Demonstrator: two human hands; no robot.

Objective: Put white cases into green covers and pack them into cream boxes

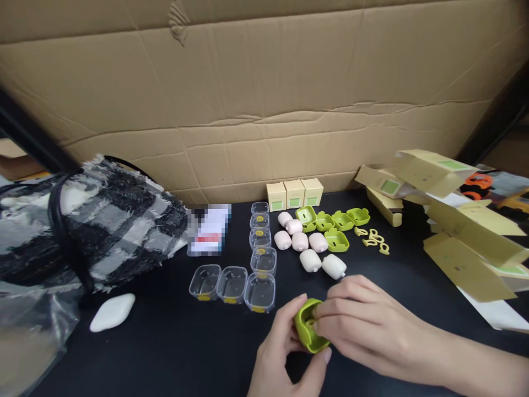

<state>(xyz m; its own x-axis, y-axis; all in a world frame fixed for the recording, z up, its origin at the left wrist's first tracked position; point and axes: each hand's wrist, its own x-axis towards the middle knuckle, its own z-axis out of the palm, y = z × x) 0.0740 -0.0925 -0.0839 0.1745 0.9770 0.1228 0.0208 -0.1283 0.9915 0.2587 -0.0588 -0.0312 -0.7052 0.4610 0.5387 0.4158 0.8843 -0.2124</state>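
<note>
Sitting between both hands (275,355) (372,325), a green cup (305,332)

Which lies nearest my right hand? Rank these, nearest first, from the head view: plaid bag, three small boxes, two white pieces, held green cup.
From the right hand:
1. Held green cup: at its fingertips.
2. Two white pieces: just ahead.
3. Three small boxes: at the back.
4. Plaid bag: far left.

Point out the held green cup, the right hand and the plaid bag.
Held green cup (303,329), head view: its side wall.
Right hand (374,325), head view: its back.
Plaid bag (119,220), head view: its fabric side.
</note>
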